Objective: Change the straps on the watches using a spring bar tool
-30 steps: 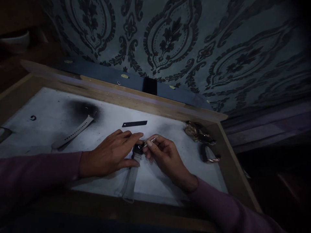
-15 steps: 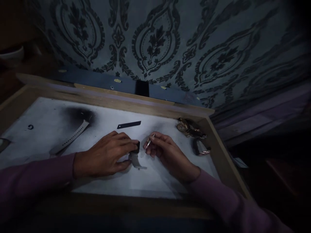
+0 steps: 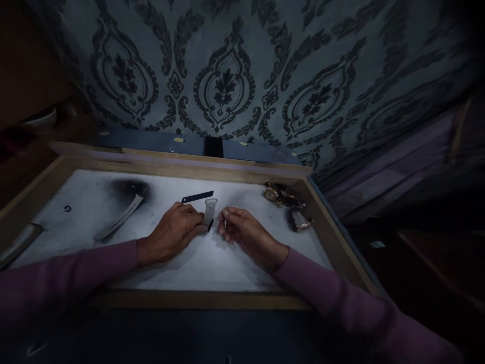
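Observation:
My left hand [image 3: 170, 233] is closed on a smartwatch, its pale grey strap [image 3: 209, 208] standing up past the fingertips. Most of the dark watch body is hidden by the fingers. Just to the right, my right hand [image 3: 252, 235] pinches a slim metal tool [image 3: 226, 221] between thumb and fingers. The tool is close to the strap but apart from it. Behind the left hand lies a dark cutter blade [image 3: 197, 196]. A loose light strap [image 3: 120, 218] with a row of holes lies to the left.
A shallow wooden tray [image 3: 265, 302] with a white lining surrounds the work. Wristwatches [image 3: 280, 195] lie in its far right corner, with another watch [image 3: 298, 220] nearer. A curved pale object [image 3: 20, 242] is at the left edge. Patterned wallpaper [image 3: 170, 40] rises behind.
My left hand has turned the watch, so the strap that hung toward me now points up and away. The tool in my right hand is more upright. The camera view has shifted.

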`<state>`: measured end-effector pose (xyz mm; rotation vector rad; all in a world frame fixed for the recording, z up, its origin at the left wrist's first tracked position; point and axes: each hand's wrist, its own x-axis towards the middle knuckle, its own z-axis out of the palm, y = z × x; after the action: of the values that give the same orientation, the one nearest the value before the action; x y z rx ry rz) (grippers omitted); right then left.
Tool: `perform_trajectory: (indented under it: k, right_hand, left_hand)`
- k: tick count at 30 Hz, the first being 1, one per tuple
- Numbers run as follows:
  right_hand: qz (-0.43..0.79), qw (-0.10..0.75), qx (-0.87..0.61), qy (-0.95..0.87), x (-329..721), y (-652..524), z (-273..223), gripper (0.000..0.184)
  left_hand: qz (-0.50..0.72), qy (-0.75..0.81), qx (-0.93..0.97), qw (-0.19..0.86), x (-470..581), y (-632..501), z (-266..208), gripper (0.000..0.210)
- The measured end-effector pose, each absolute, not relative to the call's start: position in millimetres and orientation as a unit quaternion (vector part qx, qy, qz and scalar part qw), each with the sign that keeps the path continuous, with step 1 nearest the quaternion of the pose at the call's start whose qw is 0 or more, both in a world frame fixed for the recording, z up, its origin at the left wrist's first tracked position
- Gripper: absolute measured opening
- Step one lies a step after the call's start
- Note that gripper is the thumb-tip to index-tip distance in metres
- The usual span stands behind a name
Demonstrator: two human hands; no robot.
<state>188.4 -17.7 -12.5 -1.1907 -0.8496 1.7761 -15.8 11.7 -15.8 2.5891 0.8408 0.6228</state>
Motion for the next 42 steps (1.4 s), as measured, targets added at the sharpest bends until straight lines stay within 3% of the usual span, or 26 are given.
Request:
perform_trajectory:
  k: [3, 7, 11, 17, 26, 31, 37, 42]
  right_hand:
    - [0.697, 0.414, -0.482, -0.331, 188, -19, -10, 0.021]
    - [0.7, 0.416, -0.499, -0.296, 186, -21, -8, 0.02]
    - [0.72, 0.408, -0.502, -0.252, 176, -21, -6, 0.025]
    - [0.734, 0.419, -0.49, -0.216, 158, -19, 0, 0.051]
    - [0.689, 0.523, -0.439, -0.244, 151, -17, 3, 0.029]
    - [0.691, 0.524, -0.425, -0.261, 149, -20, 2, 0.028]
    - [0.699, 0.508, -0.419, -0.279, 148, -22, 7, 0.026]
    - [0.613, 0.576, -0.443, -0.31, 151, -19, 6, 0.031]
  left_hand:
    - [0.235, 0.322, 0.881, 0.253, -15, 16, -9, 0.028]
    - [0.298, 0.347, 0.767, 0.451, -12, 23, 6, 0.031]
    - [0.343, 0.374, 0.683, 0.525, -5, 22, 15, 0.033]
    - [0.398, 0.328, 0.683, 0.517, 11, 8, 23, 0.028]
    - [0.353, 0.257, 0.828, 0.352, 14, -1, 26, 0.025]
    - [0.366, 0.185, 0.879, 0.244, 11, -1, 27, 0.022]
    - [0.407, 0.252, 0.794, 0.375, 13, 0, 29, 0.028]
    - [0.375, 0.264, 0.778, 0.43, 13, 7, 28, 0.024]
